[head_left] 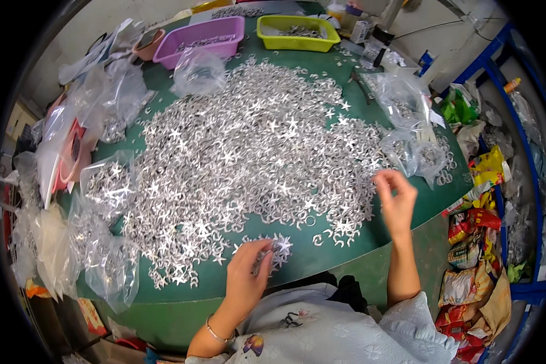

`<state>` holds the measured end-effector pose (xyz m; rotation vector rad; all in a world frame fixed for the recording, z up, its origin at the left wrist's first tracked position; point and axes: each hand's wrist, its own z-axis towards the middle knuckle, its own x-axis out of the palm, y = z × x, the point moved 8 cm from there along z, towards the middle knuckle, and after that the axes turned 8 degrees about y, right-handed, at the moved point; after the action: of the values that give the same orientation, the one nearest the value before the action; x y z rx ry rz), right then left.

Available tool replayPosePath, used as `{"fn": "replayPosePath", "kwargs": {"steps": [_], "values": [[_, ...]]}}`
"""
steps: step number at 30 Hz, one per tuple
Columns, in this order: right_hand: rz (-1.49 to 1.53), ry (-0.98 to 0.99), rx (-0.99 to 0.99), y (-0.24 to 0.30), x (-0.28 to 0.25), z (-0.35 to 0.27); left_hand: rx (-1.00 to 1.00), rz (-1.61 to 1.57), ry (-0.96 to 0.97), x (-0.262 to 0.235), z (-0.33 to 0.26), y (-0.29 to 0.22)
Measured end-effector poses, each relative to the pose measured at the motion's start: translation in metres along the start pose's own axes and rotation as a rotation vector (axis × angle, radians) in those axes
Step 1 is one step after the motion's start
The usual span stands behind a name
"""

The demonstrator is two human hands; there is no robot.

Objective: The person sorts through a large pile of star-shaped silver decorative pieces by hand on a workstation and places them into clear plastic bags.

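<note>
A broad heap of small silver metal pieces [255,139], many star-shaped and others curved or ring-like, covers the middle of the green table [303,267]. Near the front edge, my left hand [247,270] is curled beside a small separate pile of silver stars [281,247]. Silver shows between its thumb and fingers, but what it grips is not clear. At the heap's right side my right hand [397,203] has thumb and forefinger bent together near the outermost pieces; anything between the fingertips is too small to make out.
A purple basin [239,27] and a yellow-green basin [273,42] holding metal pieces stand at the back. Clear plastic bags [112,267] of pieces lie left, more bags [400,100] right. A blue metal rack [497,73] and colourful packets [467,255] flank the right side.
</note>
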<state>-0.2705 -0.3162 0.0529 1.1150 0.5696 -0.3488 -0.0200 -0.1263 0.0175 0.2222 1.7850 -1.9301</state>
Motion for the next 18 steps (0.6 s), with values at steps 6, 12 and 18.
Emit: {"fn": "replayPosePath", "kwargs": {"steps": [6, 12, 18], "values": [[-0.524, -0.148, -0.059, -0.034, -0.054, 0.041, 0.058, 0.107, 0.044, 0.006, 0.004, -0.006], [-0.259, 0.033, -0.144, 0.01, -0.001, 0.024, 0.044, 0.144, -0.042, -0.008, -0.012, 0.003], [0.282, 0.706, -0.13, 0.059, 0.088, -0.031, -0.21, -0.415, 0.385, 0.005, -0.055, 0.007]]}}
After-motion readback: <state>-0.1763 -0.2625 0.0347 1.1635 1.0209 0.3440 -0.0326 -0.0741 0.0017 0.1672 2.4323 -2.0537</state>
